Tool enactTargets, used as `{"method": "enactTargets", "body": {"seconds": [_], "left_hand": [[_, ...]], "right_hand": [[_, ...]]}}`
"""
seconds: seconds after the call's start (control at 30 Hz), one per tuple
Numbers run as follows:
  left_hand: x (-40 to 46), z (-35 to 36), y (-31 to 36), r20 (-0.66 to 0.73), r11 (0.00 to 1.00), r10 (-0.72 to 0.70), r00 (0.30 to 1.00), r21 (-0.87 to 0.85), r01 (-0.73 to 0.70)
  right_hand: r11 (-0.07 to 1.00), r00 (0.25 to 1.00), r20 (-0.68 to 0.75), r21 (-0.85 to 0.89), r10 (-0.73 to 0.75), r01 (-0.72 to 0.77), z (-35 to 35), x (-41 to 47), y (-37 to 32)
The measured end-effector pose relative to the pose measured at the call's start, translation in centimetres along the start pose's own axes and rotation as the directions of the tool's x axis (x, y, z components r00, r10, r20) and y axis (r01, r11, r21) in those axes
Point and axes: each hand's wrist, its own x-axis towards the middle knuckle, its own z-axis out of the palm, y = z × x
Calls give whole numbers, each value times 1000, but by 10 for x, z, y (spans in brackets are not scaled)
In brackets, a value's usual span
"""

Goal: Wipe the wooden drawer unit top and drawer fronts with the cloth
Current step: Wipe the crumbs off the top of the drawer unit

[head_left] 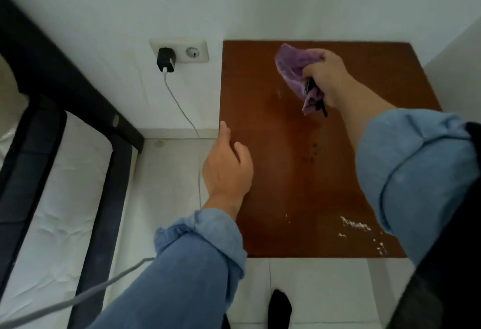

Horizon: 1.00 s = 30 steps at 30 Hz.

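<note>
Purple and bunched, the soft cloth (294, 68) was gripped in the right hand (329, 76) near the far edge of the brown wooden drawer unit top (286, 172), while the left hand (226, 167), fingers loose and holding nothing, lay at its left edge.

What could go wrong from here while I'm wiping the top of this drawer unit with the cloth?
1. The right hand holds something dark along with the purple cloth; it might scratch the wooden top or slip out.
2. White flecks sit near the front edge, so a forward stroke would likely push them onto the floor.
3. The left hand is at the unit's left edge, near the charger cable, and could snag it.
</note>
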Motion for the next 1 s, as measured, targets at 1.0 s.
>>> {"method": "enactTargets", "body": {"seconds": [1.0], "left_hand": [[6, -1, -1, 184, 993, -42, 982, 117, 21]], "right_hand": [[922, 964, 268, -372, -4, 107, -18, -205, 121]]}}
